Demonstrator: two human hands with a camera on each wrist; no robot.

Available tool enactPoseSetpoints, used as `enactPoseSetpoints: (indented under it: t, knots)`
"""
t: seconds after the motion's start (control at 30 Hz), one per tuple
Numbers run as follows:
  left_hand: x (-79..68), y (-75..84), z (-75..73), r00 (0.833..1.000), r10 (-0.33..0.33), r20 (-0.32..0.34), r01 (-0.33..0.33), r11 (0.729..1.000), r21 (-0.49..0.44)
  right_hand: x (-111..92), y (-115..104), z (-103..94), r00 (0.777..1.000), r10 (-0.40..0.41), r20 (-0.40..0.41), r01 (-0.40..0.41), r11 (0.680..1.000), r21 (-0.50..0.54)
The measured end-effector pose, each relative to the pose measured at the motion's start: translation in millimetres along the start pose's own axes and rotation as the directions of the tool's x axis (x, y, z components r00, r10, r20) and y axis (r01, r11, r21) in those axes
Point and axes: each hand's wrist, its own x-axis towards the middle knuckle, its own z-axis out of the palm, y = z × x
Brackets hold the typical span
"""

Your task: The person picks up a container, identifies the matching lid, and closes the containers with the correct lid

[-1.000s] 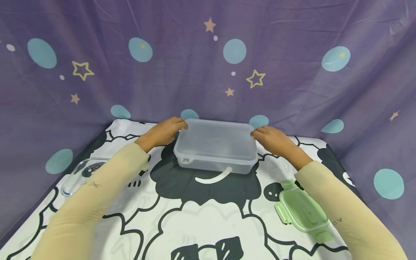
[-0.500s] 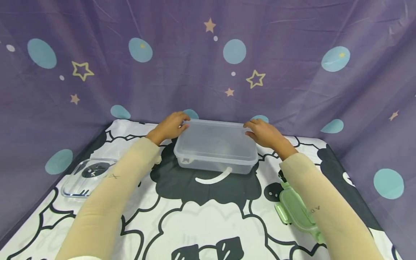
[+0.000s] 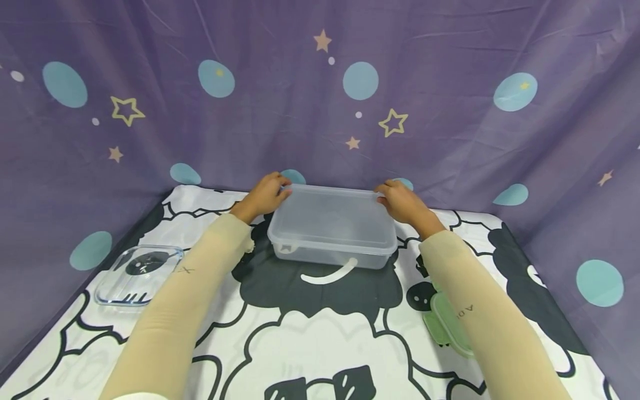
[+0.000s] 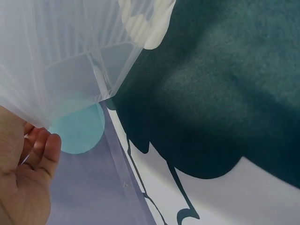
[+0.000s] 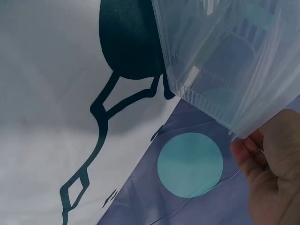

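Note:
A clear rectangular plastic food container [image 3: 332,257] stands on the sheep-print cloth, its frosted lid [image 3: 332,216] lying on top. At the back left corner my left hand [image 3: 263,195] grips the lid's rim, thumb toward the top and fingers behind. My right hand [image 3: 402,205] holds the back right corner in the same way. In the left wrist view, curled fingers of the left hand [image 4: 30,173] meet the rim's corner from below. The right wrist view has fingertips of the right hand [image 5: 267,164] at the opposite corner, partly hidden behind the rim.
A clear glass dish or container [image 3: 120,278] lies at the left, partly behind the left sleeve. On the right, a green clip-lock lid [image 3: 447,325] is half covered by the right sleeve. A purple curtain [image 3: 280,111] hangs just behind the cloth's far edge.
Both hands have shifted along the rim to the lid's back corners, the right one moving left and the left one slightly farther back. The container has stayed in place.

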Motion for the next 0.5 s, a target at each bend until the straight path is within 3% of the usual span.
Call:
enactPoseSetpoints:
  t: [0.3,0.5]
  knots:
    - [0.9,-3.8,6.1,0.999,0.025,-0.038,-0.024,0.999,0.029,-1.3,2.5,2.8,0.998,0.068,0.009,-0.068,0.997,0.027]
    - [0.0,-1.5,5.8,1.0,0.017,-0.022,-0.016,0.999,0.047,-0.1,2.8,5.0,0.995,0.1,0.009,-0.101,0.994,0.046]
